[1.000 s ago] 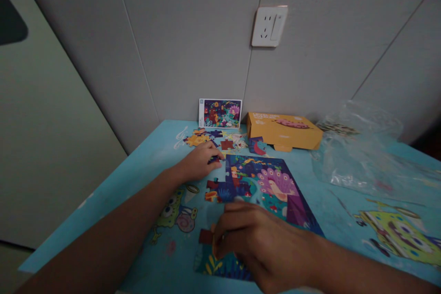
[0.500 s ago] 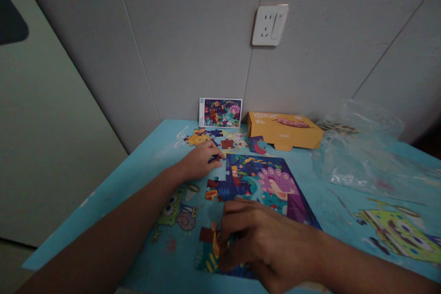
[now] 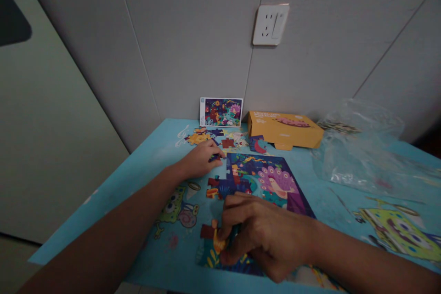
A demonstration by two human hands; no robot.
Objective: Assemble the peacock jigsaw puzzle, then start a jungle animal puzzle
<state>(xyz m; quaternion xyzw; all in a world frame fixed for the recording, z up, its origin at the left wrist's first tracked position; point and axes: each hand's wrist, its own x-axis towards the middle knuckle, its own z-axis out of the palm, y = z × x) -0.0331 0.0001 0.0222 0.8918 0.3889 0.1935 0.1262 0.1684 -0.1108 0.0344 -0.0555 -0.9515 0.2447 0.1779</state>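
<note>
A partly assembled jigsaw puzzle (image 3: pixel 274 179), with a purple peacock on a dark blue scene, lies on the table in front of me. My right hand (image 3: pixel 263 234) reaches over its near part. The thumb and index finger are bent down onto a puzzle piece (image 3: pixel 219 243) with an orange figure, at the lower left of the assembly; the palm hides the pieces beneath. Beyond the puzzle's upper left edge, my left hand (image 3: pixel 201 158) curls its fingers around a dark puzzle piece (image 3: pixel 215 158), partly covered by the fingers.
Loose puzzle pieces (image 3: pixel 227 143) are scattered behind my left hand. A picture card (image 3: pixel 223 112) leans on the wall beside a yellow box (image 3: pixel 285 129). Clear plastic bags (image 3: pixel 358 161) lie at the right on the blue cartoon-printed table cover (image 3: pixel 151 147). A socket (image 3: pixel 271 25) is on the wall.
My right index finger and thumb have shifted slightly, and more of the orange figure shows between them. My left hand stays in place. The view has moved very slightly.
</note>
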